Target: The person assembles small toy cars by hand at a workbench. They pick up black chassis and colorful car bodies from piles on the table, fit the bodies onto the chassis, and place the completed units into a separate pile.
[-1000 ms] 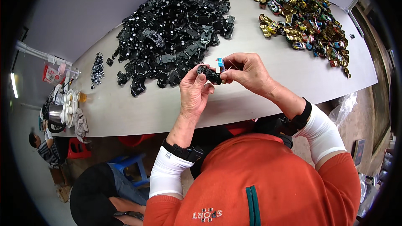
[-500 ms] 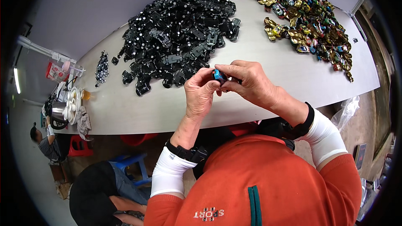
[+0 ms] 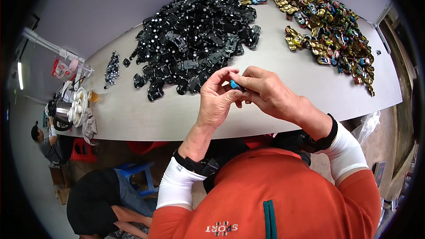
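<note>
Both hands meet over the near half of the table (image 3: 283, 77), pinching one small blue-and-black toy car (image 3: 236, 86) between them. My left hand (image 3: 217, 99) grips it from the left with thumb and fingers. From the right, my right hand (image 3: 270, 92) closes its thumb and fingers on the same car. Fingers cover most of it; only a blue part and a dark edge show. Just beyond the hands rises a big heap of black toy car chassis (image 3: 186, 65). A pile of gold and multicoloured toy car bodies (image 3: 325, 46) lies at the far right.
Small shiny parts (image 3: 112, 71) form a little heap at the left. Near the left edge stand a kettle (image 3: 63, 114), a white tray with cups (image 3: 79, 106) and a rag (image 3: 89, 126). A person in black (image 3: 95, 203) bends beside a blue stool (image 3: 139, 178). Another person sits farther left.
My hands have turned around the toy car, and less of its blue part shows. The left fingers have shifted over its far side. The whole view has tilted slightly.
</note>
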Available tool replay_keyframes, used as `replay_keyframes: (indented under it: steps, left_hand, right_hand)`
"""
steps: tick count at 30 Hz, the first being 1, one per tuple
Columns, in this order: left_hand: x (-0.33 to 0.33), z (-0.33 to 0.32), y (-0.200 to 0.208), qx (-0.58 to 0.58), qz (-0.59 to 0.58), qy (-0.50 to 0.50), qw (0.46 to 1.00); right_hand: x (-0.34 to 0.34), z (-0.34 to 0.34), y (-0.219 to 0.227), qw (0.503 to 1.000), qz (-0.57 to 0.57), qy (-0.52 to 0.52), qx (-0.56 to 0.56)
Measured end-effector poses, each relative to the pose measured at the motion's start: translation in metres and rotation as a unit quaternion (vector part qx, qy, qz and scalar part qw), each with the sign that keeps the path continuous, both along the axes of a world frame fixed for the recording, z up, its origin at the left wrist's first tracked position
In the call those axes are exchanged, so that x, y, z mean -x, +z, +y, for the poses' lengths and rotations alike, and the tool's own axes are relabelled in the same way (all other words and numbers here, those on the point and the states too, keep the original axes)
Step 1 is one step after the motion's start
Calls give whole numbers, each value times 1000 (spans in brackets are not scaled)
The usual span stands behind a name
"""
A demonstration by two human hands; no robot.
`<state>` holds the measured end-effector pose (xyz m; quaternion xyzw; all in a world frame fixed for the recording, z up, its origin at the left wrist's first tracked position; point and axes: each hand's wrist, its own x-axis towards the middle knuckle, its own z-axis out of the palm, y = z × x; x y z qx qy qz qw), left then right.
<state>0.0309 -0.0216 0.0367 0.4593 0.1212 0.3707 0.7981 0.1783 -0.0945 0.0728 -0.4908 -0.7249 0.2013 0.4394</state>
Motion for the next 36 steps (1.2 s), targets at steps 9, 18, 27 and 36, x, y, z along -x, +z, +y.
replay_keyframes:
  steps: [9, 18, 27, 36]
  left_hand:
    - [-1, 11, -10, 164, 19, 31, 986]
    - [-10, -4, -7, 85, 20, 47, 995]
    - [-2, 13, -21, 188, -28, 3, 982]
    - [-10, 12, -46, 154, 29, -9, 988]
  right_hand:
    - [-6, 6, -6, 993, 50, -30, 102]
    - [-12, -1, 13, 981, 106, -61, 154]
    - [-37, -13, -7, 922, 236, -22, 308]
    - [-24, -13, -20, 903, 254, 16, 347]
